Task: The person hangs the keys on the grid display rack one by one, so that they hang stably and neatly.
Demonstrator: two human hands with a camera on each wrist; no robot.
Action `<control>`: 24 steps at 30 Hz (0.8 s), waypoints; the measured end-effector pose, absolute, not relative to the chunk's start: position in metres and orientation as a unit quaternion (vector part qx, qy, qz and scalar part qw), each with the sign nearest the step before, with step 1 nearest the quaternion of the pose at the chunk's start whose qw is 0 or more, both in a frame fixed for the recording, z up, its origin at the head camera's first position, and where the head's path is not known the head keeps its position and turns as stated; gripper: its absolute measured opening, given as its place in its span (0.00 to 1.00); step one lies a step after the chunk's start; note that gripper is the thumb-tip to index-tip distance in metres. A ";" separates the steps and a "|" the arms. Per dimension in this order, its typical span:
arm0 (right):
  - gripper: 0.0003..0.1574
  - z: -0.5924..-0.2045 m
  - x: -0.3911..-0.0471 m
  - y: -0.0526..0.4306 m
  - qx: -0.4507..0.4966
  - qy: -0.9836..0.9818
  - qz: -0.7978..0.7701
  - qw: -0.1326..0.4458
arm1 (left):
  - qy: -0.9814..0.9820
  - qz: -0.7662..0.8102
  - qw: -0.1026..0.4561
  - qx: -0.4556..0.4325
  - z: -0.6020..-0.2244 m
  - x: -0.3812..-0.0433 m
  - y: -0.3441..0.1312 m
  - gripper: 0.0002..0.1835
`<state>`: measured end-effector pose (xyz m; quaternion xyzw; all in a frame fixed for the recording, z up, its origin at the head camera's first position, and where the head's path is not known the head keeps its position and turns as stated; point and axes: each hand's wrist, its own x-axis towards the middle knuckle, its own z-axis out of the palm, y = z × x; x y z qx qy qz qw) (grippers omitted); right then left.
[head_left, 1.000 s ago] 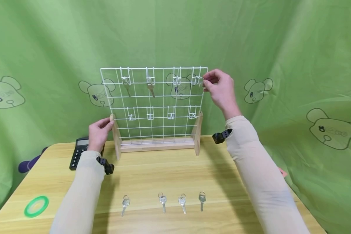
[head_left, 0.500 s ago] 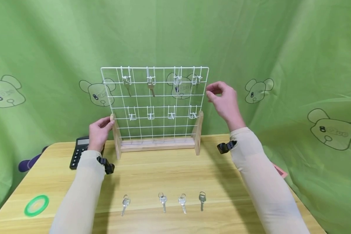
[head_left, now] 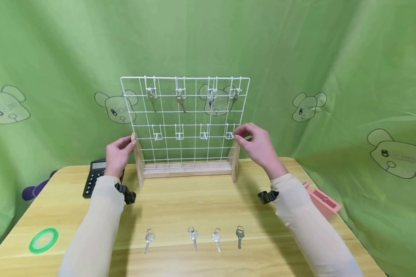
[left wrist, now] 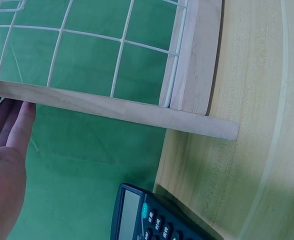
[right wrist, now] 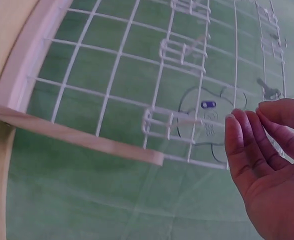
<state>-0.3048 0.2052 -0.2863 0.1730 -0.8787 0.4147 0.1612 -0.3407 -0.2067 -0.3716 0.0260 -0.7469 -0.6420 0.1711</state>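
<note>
A white wire grid rack (head_left: 195, 77) stands in wooden supports, with two rows of white hooks on it. My left hand (head_left: 118, 156) pinches the top of the left wooden post (head_left: 138, 165), thumb in front and fingers behind. Keys hang from the upper row: one key (head_left: 151, 100) at the left, a second key (head_left: 181, 103) beside it, and a third key (head_left: 234, 102) at the far right. Beside the rack's right post (head_left: 235, 165), my right hand (head_left: 258, 148) has bent, relaxed fingers with nothing between them, close to the lower right hook (head_left: 229, 135).
Several keys with rings lie in a row near the table's front, one of them a darker key (head_left: 240, 232). A black calculator (head_left: 93, 179) lies behind the left wrist. A green ring (head_left: 43, 240) is at left, a pink box (head_left: 324, 202) at right. Green curtain (head_left: 208, 38) surrounds the table.
My right hand has let go of the key, which now hangs on the upper right hook. The hand drew back right, then moved down beside the right post. The left hand keeps its grip.
</note>
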 end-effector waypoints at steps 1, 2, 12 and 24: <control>0.10 -0.289 -0.303 0.203 0.180 -0.879 0.412 0.158 | -0.747 -0.642 0.171 0.025 -0.371 -0.340 -0.206 0.23; 0.10 -0.292 -0.301 0.201 0.189 -0.879 0.410 0.155 | -0.747 -0.642 0.172 0.024 -0.370 -0.340 -0.206 0.23; 0.08 -0.327 -0.283 0.168 0.269 -0.888 0.359 0.105 | -0.747 -0.642 0.170 0.031 -0.372 -0.339 -0.206 0.23; 0.07 -0.356 -0.269 0.128 0.326 -0.886 0.324 0.051 | -0.743 -0.646 0.171 0.028 -0.369 -0.339 -0.206 0.23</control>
